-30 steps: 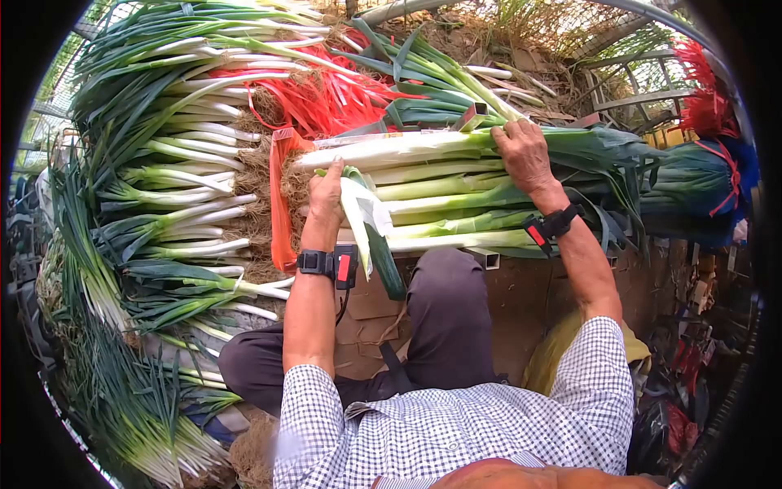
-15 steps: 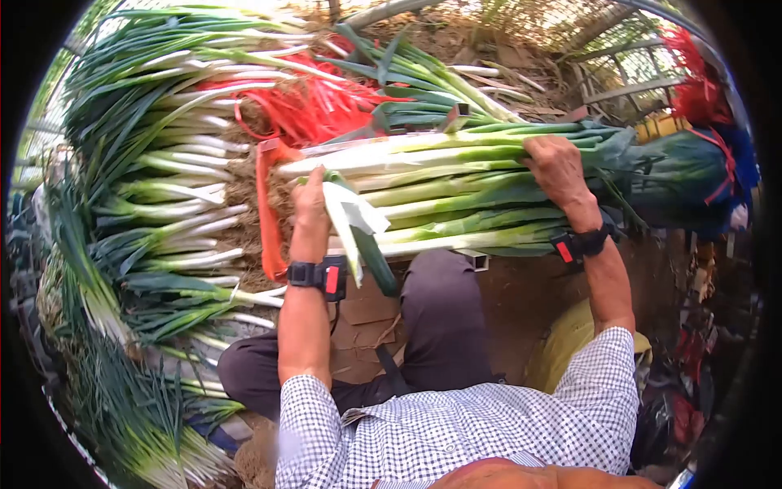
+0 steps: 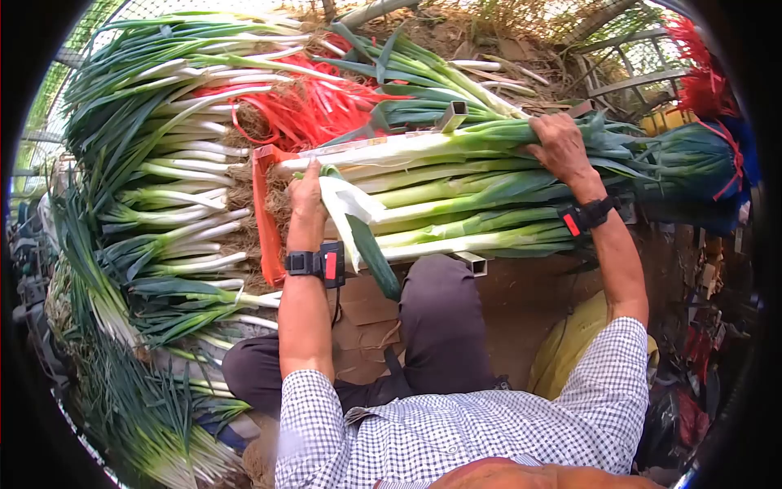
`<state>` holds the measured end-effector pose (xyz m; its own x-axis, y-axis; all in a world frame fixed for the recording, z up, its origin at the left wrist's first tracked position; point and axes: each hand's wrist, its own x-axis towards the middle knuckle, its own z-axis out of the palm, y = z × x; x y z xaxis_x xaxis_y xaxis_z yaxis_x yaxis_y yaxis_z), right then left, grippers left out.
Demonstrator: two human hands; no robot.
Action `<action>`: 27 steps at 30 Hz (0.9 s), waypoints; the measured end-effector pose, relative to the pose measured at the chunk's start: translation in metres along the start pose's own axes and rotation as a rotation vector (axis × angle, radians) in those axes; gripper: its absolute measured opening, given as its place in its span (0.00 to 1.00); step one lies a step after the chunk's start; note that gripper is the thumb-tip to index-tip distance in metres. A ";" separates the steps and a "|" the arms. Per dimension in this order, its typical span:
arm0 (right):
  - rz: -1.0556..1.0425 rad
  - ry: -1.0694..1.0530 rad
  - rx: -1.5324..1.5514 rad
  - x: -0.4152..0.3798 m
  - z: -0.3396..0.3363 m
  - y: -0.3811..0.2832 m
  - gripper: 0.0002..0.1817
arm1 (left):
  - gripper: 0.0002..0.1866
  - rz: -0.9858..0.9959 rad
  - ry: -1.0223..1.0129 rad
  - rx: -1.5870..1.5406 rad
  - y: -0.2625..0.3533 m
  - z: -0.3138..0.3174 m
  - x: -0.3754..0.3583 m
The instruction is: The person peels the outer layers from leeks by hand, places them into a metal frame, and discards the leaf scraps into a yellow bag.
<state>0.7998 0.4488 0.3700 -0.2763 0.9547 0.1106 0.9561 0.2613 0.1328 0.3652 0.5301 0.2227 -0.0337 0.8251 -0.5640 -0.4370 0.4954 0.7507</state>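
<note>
— what had changed over that second?
— not the bundle of long green onions (image 3: 456, 189); it lay in the same place, crosswise in front of the person (image 3: 481, 428), roots to the left. the right hand (image 3: 560, 148) had moved along it, farther toward the dark leafy end. its fingers were bent over the far stalks; i couldn't tell whether they had closed on any.
— and the other one?
— the left hand (image 3: 305, 194) had stayed by the roots, pinching a peeled leaf (image 3: 373, 259). the two hands were well apart.
— what else was around?
— biggest, the pile of green onions (image 3: 183, 155) down the left side. then a bent knee (image 3: 444, 306), crowding the bundle's near side. red plastic ribbons (image 3: 314, 106) were heaped beyond the bundle, and a yellow sack (image 3: 558, 359) sat at the lower right.
— anything smaller?
— an orange strip (image 3: 267, 224) crossed the root end, the peeled leaf hung over the near stalks, hiding part of them, and a metal tube end (image 3: 453, 116) poked up at the far edge.
</note>
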 end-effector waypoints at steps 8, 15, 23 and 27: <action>0.023 0.326 -0.050 -0.024 0.028 -0.019 0.24 | 0.16 -0.041 -0.054 -0.010 0.006 -0.013 -0.009; 0.069 0.295 -0.016 -0.042 0.022 -0.035 0.24 | 0.19 -0.155 0.002 0.072 0.027 0.007 -0.015; 0.021 0.402 -0.054 -0.056 0.024 -0.042 0.22 | 0.15 0.143 -0.107 -0.023 -0.012 -0.017 -0.007; 0.025 0.309 0.067 -0.045 0.025 -0.030 0.22 | 0.17 0.027 -0.089 0.048 0.006 -0.009 -0.017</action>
<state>0.7860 0.4017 0.3364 -0.2595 0.8753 0.4081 0.9644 0.2569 0.0623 0.3548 0.5171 0.2336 0.0359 0.8579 -0.5126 -0.3937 0.4836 0.7817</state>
